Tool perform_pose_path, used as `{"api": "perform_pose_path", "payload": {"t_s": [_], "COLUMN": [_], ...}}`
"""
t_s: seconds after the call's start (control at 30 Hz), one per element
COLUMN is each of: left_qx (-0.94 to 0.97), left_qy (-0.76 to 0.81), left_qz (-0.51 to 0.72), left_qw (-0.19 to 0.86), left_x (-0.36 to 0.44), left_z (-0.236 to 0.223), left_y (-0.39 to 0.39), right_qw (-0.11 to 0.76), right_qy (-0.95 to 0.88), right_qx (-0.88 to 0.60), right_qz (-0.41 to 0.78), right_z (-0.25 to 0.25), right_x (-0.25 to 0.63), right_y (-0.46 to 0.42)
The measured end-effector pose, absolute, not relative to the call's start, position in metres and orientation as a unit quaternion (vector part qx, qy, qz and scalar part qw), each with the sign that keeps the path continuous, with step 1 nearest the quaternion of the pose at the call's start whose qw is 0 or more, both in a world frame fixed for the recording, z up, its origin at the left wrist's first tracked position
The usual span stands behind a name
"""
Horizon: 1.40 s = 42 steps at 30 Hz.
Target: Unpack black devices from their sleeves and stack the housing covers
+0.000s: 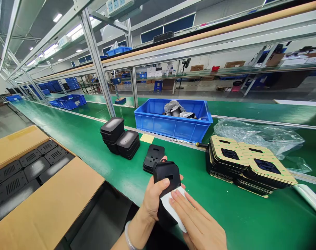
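My left hand (150, 198) grips a black plastic housing (166, 176) upright, with a rectangular slot near its top. My right hand (197, 222) lies flat on a white cloth or sheet (175, 206), pressing it against the lower part of the housing. A bangle (128, 236) circles my left wrist. Just beyond the hands, a black cover (153, 157) with small star-shaped holes lies flat on the green bench (251, 215). To the right stand stacks of black pieces backed with tan adhesive sheets (248, 163). Two stacks of black housings (118, 136) sit to the left.
A blue plastic crate (173, 123) holding dark parts and grey wrapping stands at the bench's back edge. Clear plastic bagging (259, 139) lies to its right. An open cardboard box (40, 177) of black vented parts sits at the left. Metal shelving runs overhead.
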State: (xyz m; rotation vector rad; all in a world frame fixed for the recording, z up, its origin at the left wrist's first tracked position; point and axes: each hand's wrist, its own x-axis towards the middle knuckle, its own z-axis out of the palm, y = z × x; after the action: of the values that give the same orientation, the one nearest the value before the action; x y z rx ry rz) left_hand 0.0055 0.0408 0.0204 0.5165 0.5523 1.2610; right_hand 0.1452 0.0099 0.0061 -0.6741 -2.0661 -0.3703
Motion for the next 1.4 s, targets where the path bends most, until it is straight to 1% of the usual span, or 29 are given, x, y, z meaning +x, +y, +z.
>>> {"api": "perform_pose_path", "payload": {"t_s": [0.13, 0.3, 0.4, 0.63, 0.87, 1.0, 1.1, 1.23, 1.4], "left_qx": [0.242, 0.246, 0.228, 0.216, 0.209, 0.204, 0.208, 0.214, 0.232], "left_qy": [0.29, 0.295, 0.298, 0.314, 0.295, 0.32, 0.334, 0.338, 0.314], "left_qz": [0.575, 0.573, 0.57, 0.527, 0.538, 0.53, 0.514, 0.522, 0.535], "left_qw": [0.726, 0.724, 0.731, 0.76, 0.762, 0.758, 0.762, 0.753, 0.749], "left_x": [0.008, 0.008, 0.007, 0.001, 0.005, 0.005, 0.004, 0.003, 0.001], "left_z": [0.017, 0.015, 0.015, 0.017, 0.015, 0.015, 0.015, 0.01, 0.001], "left_y": [0.043, 0.047, 0.049, 0.049, 0.044, 0.044, 0.045, 0.045, 0.047], "right_qw": [0.423, 0.445, 0.414, 0.428, 0.434, 0.443, 0.445, 0.444, 0.44], "right_qy": [-0.84, -0.82, -0.841, -0.848, -0.845, -0.841, -0.843, -0.849, -0.851], "right_qx": [-0.292, -0.301, -0.295, -0.286, -0.286, -0.283, -0.279, -0.275, -0.272], "right_qz": [-0.173, -0.197, -0.183, -0.124, -0.127, -0.125, -0.115, -0.083, -0.095], "right_z": [0.0, -0.014, -0.014, -0.012, -0.017, -0.016, -0.013, -0.005, 0.002], "right_x": [0.144, 0.143, 0.145, 0.142, 0.144, 0.14, 0.141, 0.148, 0.155], "right_y": [0.004, 0.001, 0.0, 0.003, 0.004, 0.004, 0.005, 0.009, 0.012]}}
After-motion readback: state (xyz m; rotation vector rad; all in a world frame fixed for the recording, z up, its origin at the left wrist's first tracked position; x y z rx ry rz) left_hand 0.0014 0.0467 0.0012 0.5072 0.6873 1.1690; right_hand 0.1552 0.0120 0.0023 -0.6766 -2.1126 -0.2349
